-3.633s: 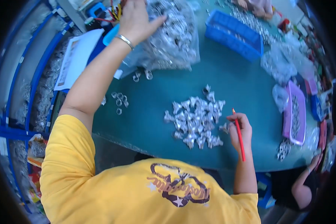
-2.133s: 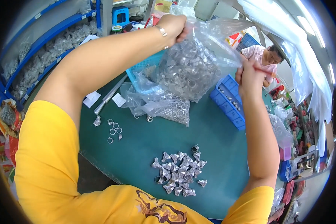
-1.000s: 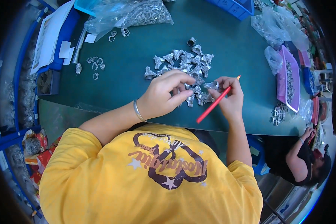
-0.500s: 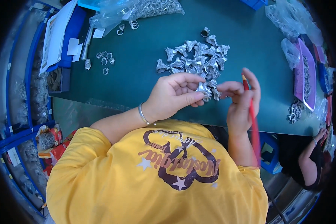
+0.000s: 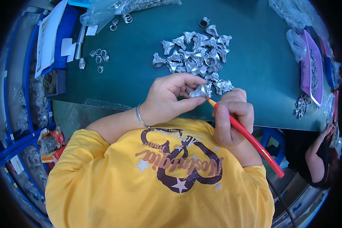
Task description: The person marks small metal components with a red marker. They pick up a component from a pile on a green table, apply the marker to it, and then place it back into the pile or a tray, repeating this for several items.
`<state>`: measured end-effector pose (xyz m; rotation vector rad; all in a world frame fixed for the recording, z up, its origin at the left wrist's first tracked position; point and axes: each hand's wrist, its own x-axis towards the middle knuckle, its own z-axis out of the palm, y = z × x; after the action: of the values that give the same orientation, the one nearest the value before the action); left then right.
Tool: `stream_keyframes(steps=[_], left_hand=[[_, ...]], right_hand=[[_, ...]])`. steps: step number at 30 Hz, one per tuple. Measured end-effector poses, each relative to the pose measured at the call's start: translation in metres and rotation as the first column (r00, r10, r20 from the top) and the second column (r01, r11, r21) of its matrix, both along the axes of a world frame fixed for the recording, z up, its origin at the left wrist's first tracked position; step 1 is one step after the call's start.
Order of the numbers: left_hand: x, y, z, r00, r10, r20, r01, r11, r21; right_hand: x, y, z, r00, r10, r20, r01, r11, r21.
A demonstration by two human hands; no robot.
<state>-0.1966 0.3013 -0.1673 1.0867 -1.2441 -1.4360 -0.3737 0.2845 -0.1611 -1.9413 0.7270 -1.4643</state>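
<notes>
Between the thumb and fingers of my left hand (image 5: 165, 91) is a chunky silver ring (image 5: 200, 91), pinched just above the table's near edge. My right hand (image 5: 235, 116) grips a thick red pencil (image 5: 254, 143). The pencil's sharpened tip meets the right side of the held ring, or comes very close to it. Just beyond both hands lies a heap of similar silver rings (image 5: 197, 57) with sculpted tops; a few are right behind my fingertips. My fingers hide part of the held ring.
The green tabletop (image 5: 133, 49) carries several smaller rings (image 5: 98, 57) at left. A plastic bag of rings (image 5: 140, 5) lies at the far left, blue racks (image 5: 26, 76) beyond the table's left side. A purple basket (image 5: 304, 76) stands at right. Another person's arm (image 5: 315, 159) is at lower right.
My right hand has come down and turned, so the pencil that pointed upward now has its tip at the ring. My left hand still holds the ring, slightly turned.
</notes>
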Motion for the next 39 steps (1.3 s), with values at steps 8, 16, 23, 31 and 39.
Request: stream_keyframes(steps=[8, 16, 23, 31, 39], left_hand=[[0.004, -0.001, 0.001, 0.989, -0.052, 0.141, 0.065, 0.994, -0.090], [0.004, 0.001, -0.003, 0.999, 0.019, 0.044, -0.018, 1.000, -0.016], [0.006, -0.001, -0.003, 0.998, 0.038, 0.049, -0.032, 0.992, -0.122], [0.011, -0.012, 0.000, 0.916, 0.143, 0.374, 0.111, 0.805, -0.582], [0.017, -0.015, 0.000, 0.933, 0.146, 0.328, 0.080, 0.806, -0.586]], right_hand=[[0.005, -0.001, 0.000, 1.000, -0.008, -0.005, 0.008, 1.000, 0.004], [0.000, 0.004, -0.004, 0.996, -0.081, -0.033, 0.084, 0.990, 0.116], [0.002, 0.007, -0.005, 0.991, -0.123, 0.059, 0.093, 0.924, 0.372], [0.007, 0.007, -0.006, 0.980, 0.076, 0.184, -0.145, 0.906, 0.397], [0.005, 0.004, -0.015, 0.815, -0.036, 0.578, -0.444, 0.600, 0.665]])
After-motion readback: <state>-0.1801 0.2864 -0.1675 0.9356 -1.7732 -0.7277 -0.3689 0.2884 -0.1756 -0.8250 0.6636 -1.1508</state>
